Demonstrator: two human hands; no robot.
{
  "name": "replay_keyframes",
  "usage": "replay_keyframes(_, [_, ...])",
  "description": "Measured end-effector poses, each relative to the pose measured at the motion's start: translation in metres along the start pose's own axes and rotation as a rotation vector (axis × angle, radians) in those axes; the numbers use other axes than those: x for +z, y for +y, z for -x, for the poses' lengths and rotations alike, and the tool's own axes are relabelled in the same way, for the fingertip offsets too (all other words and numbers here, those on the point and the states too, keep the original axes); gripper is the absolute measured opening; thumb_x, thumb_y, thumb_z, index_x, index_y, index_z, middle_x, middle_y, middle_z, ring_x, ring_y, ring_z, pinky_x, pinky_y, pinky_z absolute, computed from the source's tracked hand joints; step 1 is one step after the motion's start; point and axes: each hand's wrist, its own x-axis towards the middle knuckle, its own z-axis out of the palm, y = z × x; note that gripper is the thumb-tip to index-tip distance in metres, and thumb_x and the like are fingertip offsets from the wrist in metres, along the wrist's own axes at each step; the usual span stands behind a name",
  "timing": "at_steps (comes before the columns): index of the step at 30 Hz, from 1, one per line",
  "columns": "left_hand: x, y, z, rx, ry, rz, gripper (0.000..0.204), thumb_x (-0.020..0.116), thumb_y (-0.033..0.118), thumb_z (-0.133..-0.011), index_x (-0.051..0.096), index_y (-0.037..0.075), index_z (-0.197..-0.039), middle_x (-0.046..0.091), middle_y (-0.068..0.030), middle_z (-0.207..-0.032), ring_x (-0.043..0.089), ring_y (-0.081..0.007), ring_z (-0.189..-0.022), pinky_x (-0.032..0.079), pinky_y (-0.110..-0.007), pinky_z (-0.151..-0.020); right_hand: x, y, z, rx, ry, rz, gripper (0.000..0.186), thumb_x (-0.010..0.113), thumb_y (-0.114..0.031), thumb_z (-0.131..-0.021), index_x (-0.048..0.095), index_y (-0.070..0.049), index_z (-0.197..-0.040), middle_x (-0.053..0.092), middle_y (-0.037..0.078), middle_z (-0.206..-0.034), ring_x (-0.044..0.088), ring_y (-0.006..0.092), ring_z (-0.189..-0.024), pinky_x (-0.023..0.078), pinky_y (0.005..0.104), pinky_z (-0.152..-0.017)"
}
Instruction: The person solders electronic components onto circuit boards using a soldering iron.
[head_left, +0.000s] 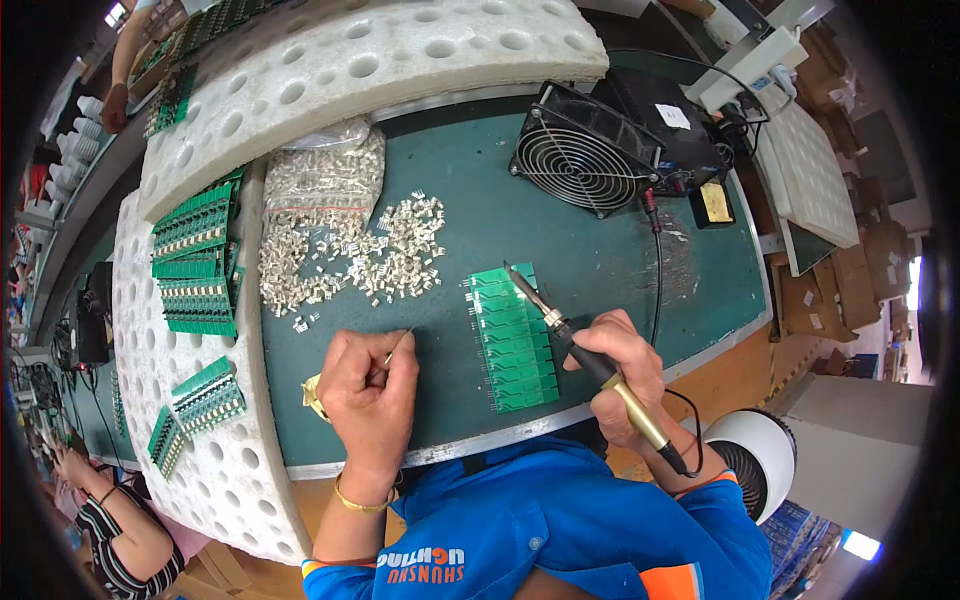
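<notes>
My right hand (628,372) is closed round a soldering iron (638,412) with a dark and gold handle. The iron's tip points up and left, over the top end of a green circuit board panel (512,350). Small pins stick out along the panel's left side as it lies flat on the table. To its left, my left hand (372,388) pinches a thin solder wire (408,336) between thumb and fingers. A crumpled yellow piece (314,396) lies beside that hand, partly hidden by it. Beyond it are loose small white connectors (405,245) in a heap.
A clear bag of connectors (330,172) lies behind the heap. White foam slabs (440,48) border the table (470,190); green boards (195,305) rest on the left one. At the back right stand a black fan (580,165) and a yellow sponge (715,203). Another person's arm (125,515) shows lower left.
</notes>
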Motion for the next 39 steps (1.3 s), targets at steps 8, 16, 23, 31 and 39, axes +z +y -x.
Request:
replay_keyframes(8, [0.016, -0.004, -0.007, 0.002, -0.024, -0.045, 0.007, 0.074, -0.002, -0.082, 0.067, 0.0, -0.081, 0.051, 0.001, -0.073, 0.04, -0.0042, -0.06, 0.032, -0.02, -0.052, -0.001, 0.007, -0.009, 0.025, -0.037, 0.099, 0.028, 0.066, -0.028, -0.092, 0.065, -0.002, -0.102, 0.06, 0.007, -0.071, 0.052, 0.0214, -0.059, 0.039, 0.0369, -0.071])
replay_keyframes(16, [0.023, -0.01, -0.01, 0.024, -0.037, -0.075, 0.007, 0.074, -0.003, -0.081, 0.067, 0.0, -0.081, 0.052, -0.0007, -0.072, 0.042, -0.0055, -0.059, 0.034, -0.021, -0.051, 0.008, 0.016, -0.008, 0.094, -0.003, 0.079, 0.018, 0.071, -0.016, -0.085, 0.066, -0.003, -0.097, 0.064, 0.007, -0.07, 0.055, 0.0212, -0.055, 0.042, 0.037, -0.074])
replay_keyframes(23, [0.027, -0.009, -0.012, 0.058, -0.032, -0.114, 0.007, 0.075, -0.005, -0.078, 0.07, 0.0, -0.08, 0.058, -0.0066, -0.069, 0.052, -0.0136, -0.058, 0.041, -0.028, -0.051, 0.007, 0.017, -0.009, 0.104, -0.059, 0.087, 0.018, 0.066, -0.014, -0.085, 0.066, 0.0, -0.097, 0.064, 0.009, -0.076, 0.053, 0.0228, -0.061, 0.043, 0.0393, -0.075])
replay_keyframes(31, [0.028, -0.011, -0.012, 0.079, -0.044, -0.114, 0.007, 0.075, -0.004, -0.077, 0.07, 0.0, -0.08, 0.059, -0.0065, -0.069, 0.053, -0.0144, -0.059, 0.042, -0.028, -0.053, 0.011, 0.02, -0.01, 0.076, -0.063, 0.105, 0.018, 0.068, -0.008, -0.081, 0.067, -0.001, -0.097, 0.064, 0.009, -0.076, 0.055, 0.023, -0.061, 0.044, 0.0395, -0.075])
replay_keyframes(39, [0.03, -0.013, -0.011, 0.101, -0.032, -0.096, 0.008, 0.074, -0.005, -0.08, 0.068, 0.0, -0.079, 0.055, -0.0033, -0.071, 0.047, -0.0088, -0.058, 0.036, -0.023, -0.051, 0.01, 0.019, -0.01, 0.093, -0.072, 0.108, 0.018, 0.068, -0.008, -0.081, 0.067, 0.0, -0.096, 0.063, 0.009, -0.074, 0.054, 0.0238, -0.06, 0.044, 0.0394, -0.074])
